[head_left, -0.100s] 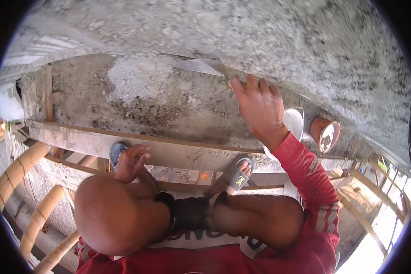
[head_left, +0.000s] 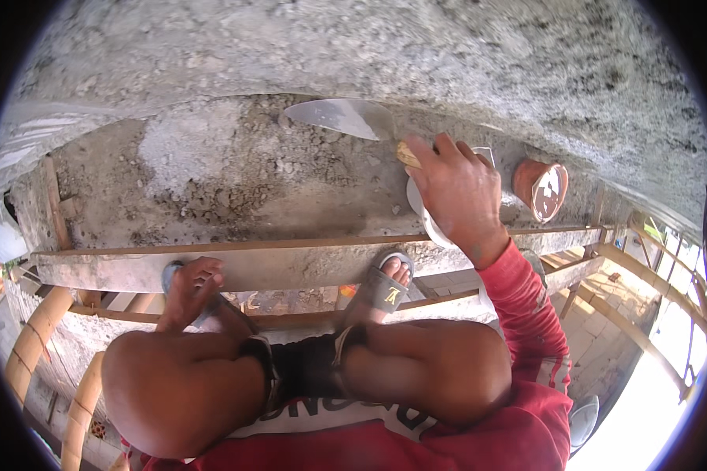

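My right hand (head_left: 457, 192) grips the wooden handle of a steel trowel (head_left: 339, 117), whose blade lies flat against the rough grey plaster of the wall (head_left: 463, 55) in front of me. My left hand (head_left: 190, 290) rests by my left foot and knee, fingers loosely curled, holding nothing. I squat with both knees up, feet in grey sandals (head_left: 381, 286) on a wooden plank (head_left: 275, 263).
A white bowl (head_left: 424, 216) sits under my right hand on the ledge, and a brown pot (head_left: 542, 188) stands to its right. Bamboo scaffold poles (head_left: 35, 337) run at lower left. Wooden beams and open drop lie at lower right.
My right hand has come slightly down and back from the wall with the trowel; the blade now shows more fully. The left hand stays by my foot.
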{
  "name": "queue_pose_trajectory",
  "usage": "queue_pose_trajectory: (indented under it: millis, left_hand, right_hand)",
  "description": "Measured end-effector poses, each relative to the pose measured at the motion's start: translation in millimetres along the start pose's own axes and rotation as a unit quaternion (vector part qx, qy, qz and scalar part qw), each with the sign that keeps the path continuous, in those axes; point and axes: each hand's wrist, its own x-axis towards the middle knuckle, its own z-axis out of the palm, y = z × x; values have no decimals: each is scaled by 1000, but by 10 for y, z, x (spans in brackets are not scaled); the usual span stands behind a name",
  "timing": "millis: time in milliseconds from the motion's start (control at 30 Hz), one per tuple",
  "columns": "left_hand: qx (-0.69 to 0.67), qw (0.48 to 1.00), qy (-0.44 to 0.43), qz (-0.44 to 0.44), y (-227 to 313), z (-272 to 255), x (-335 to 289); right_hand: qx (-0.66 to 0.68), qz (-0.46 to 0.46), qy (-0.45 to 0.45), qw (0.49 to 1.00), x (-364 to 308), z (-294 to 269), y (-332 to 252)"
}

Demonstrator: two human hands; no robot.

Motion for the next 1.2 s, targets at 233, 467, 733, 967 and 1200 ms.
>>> queue_pose_trajectory:
  millis: [233,467,733,967,1200]
  left_hand:
    - [302,909,-266,110,1507,42,591]
    - [310,894,-294,137,1949,1925,1872]
    - [-143,975,-149,-77,1583,3445,2498]
    - [-156,975,-104,-120,1473,3715,2632]
    - [-102,981,-102,-132,1891,2955,2220]
  right_hand:
    - [86,331,-115,933,-1950,-339,882]
    - [51,380,-131,914,-2221,1024,1140]
    - [294,353,-160,874,-2310,1409,1072]
    - [400,377,-139,824,-2478,1378,1277]
    - [452,370,-109,805,-2586,736,1281]
